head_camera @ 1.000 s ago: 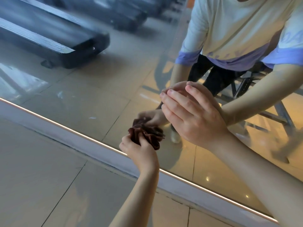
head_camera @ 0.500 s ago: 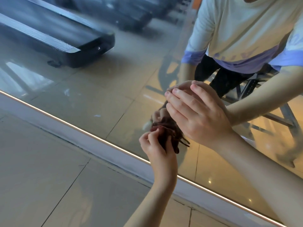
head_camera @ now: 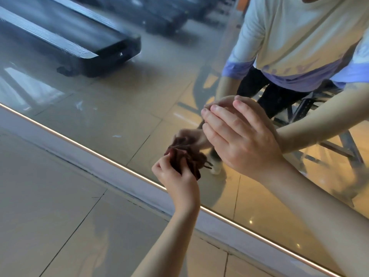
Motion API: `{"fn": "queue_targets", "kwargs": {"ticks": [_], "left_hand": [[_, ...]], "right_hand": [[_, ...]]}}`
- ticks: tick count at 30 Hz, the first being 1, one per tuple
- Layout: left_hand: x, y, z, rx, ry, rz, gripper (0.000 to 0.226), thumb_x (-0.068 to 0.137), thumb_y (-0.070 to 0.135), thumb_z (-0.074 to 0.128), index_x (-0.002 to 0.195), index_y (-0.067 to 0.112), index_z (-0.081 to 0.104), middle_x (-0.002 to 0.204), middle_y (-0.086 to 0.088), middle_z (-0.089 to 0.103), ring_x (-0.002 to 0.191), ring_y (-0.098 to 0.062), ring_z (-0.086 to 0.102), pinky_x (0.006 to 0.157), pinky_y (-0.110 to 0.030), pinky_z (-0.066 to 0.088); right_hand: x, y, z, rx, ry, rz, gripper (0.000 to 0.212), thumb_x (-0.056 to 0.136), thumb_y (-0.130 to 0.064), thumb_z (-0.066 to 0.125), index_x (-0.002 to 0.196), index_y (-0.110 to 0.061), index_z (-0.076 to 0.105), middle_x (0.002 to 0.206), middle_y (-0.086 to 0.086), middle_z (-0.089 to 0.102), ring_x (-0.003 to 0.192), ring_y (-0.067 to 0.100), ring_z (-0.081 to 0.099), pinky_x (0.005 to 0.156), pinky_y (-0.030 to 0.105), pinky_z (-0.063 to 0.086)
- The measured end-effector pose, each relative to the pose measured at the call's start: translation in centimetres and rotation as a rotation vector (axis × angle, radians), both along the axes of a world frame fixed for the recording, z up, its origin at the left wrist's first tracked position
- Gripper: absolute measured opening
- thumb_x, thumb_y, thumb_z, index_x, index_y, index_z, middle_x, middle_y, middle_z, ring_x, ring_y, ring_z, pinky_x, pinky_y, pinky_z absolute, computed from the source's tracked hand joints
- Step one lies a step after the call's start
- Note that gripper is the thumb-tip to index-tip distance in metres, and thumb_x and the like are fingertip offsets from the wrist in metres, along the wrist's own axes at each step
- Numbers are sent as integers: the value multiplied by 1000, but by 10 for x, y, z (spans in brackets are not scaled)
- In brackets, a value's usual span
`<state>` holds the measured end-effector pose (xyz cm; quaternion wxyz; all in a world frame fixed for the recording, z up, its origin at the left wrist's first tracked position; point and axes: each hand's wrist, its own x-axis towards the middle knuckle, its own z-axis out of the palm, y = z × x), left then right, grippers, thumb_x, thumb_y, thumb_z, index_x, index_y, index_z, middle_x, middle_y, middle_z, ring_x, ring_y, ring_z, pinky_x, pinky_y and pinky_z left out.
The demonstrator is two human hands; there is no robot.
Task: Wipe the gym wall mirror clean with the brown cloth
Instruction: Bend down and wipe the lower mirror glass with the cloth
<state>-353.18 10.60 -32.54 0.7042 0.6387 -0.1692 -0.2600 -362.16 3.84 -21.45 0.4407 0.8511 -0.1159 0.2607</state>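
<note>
The wall mirror (head_camera: 111, 116) fills the upper part of the head view, with smears on the glass. My left hand (head_camera: 175, 180) grips a bunched brown cloth (head_camera: 185, 156) and holds it against the glass low down, close to the mirror's bottom edge. My right hand (head_camera: 239, 136) lies flat with straight fingers pressed on the glass, just right of and above the cloth. Both hands and the cloth are reflected in the mirror.
A pale strip and white base (head_camera: 111, 168) run diagonally under the mirror. Below lies a tiled floor (head_camera: 50, 216). The glass reflects a dark treadmill (head_camera: 79, 43), a metal frame (head_camera: 339, 136) and the person's shirt and dark trousers.
My left hand has swept the cloth to the right and upward along the glass, then back a little leftward. My right hand has stayed pressed on the mirror.
</note>
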Motion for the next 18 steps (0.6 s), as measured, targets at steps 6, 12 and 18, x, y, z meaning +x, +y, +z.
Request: {"fn": "queue_targets", "kwargs": {"ticks": [6,12,18], "left_hand": [[7,13,8,-114,-147,-60,42,92,-6,59,90,34,48,103,8,46,92,11,49,83,-4,39],[41,8,-1,-111,161,15,27,100,2,54,102,29,54,101,8,62,86,10,61,78,-9,47],[52,16,7,-123,148,-130,20,96,6,62,96,26,59,96,2,66,80,7,64,71,-11,50]], "right_hand": [[-1,1,1,-10,-5,-5,18,96,-10,56,104,-10,72,126,8,66,121,21,56,110,44,36],[-2,1,0,-9,14,-11,19,94,-9,58,107,-9,72,127,10,66,123,23,54,111,45,36],[-2,1,0,-20,12,-19,20,95,-8,57,109,-8,71,128,10,65,123,23,53,111,44,35]]}}
